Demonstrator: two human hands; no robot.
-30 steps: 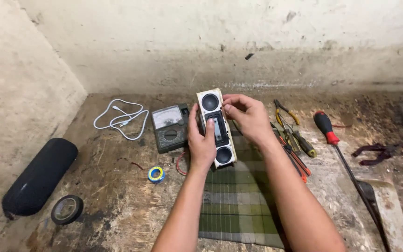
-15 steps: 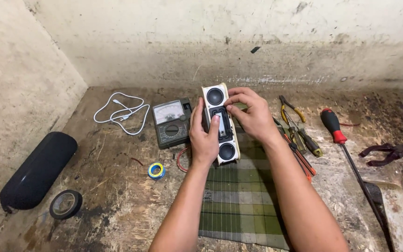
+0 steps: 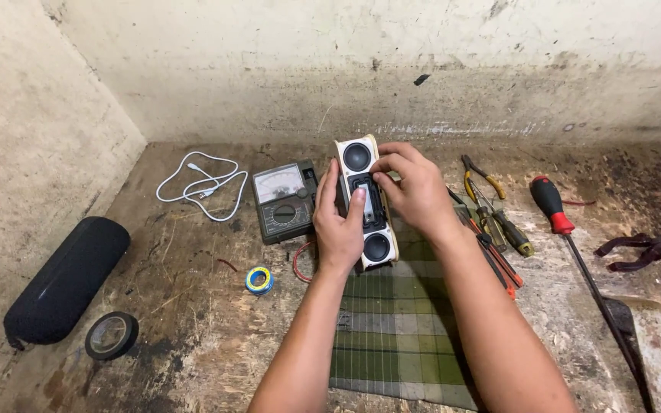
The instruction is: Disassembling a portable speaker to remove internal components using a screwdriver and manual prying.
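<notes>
1. The small white speaker unit (image 3: 366, 203), with 2 round black drivers and a dark centre panel, sits just above the middle of the view, held over the top edge of a green plaid cloth (image 3: 399, 329).
2. The left hand (image 3: 338, 226) grips the speaker's left side from about 7 o'clock, fingers wrapped behind it and the thumb pressed on the dark centre panel.
3. The right hand (image 3: 416, 191) comes in from 4 o'clock, fingers curled over the speaker's right edge, with the fingertips pinching at the upper part of the centre panel just below the top driver.
4. An analogue multimeter (image 3: 284, 200) lies just beside the speaker at 9 o'clock, close to the left hand.
5. A coiled white cable (image 3: 202, 185) lies farther out at 9 to 10 o'clock.
6. A small roll of blue-and-yellow tape (image 3: 259, 280) lies on the worn wooden benchtop (image 3: 185, 321) at 8 o'clock.
7. A black cylindrical speaker (image 3: 66, 279) and a roll of black tape (image 3: 112, 336) lie well apart at the far left.
8. Yellow-handled pliers (image 3: 483, 177) and a red-handled screwdriver (image 3: 560, 218) lie at 3 o'clock, right of the right hand.
</notes>
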